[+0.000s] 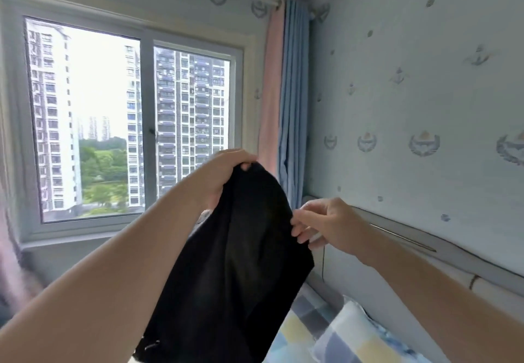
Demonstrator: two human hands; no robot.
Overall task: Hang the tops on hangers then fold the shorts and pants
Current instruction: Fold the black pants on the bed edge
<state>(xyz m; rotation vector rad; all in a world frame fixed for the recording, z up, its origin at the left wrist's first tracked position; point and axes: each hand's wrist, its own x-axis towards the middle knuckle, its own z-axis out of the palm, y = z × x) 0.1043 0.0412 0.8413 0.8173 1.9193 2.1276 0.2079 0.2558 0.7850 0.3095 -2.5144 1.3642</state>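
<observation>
up in the air, near the middle, the black fabric garment (241, 263) hangs down in front of the camera, and whether it's a top or a pair of shorts can't be told from here. the left hand (224, 172) is at the very top of it, grip closed, fingers curled over a bunched peak of the cloth. the right hand (331, 226) is lower and to the right, its fingertips (296, 228) pinching the garment's right edge, grip closed on the fabric too. a small pale thing shows just under those fingers, too blurred to name. the cloth's lower end drops out of view at the near edge. far behind, a white-framed sliding window (147, 124) with tower blocks outside, pink and blue curtains (292, 107) bunched at its right. near right, a bed with checked pastel bedding (297, 334), a matching checked pillow (354, 334), and a pale headboard (425, 249) against the patterned light-blue wallpaper wall (411, 93).
</observation>
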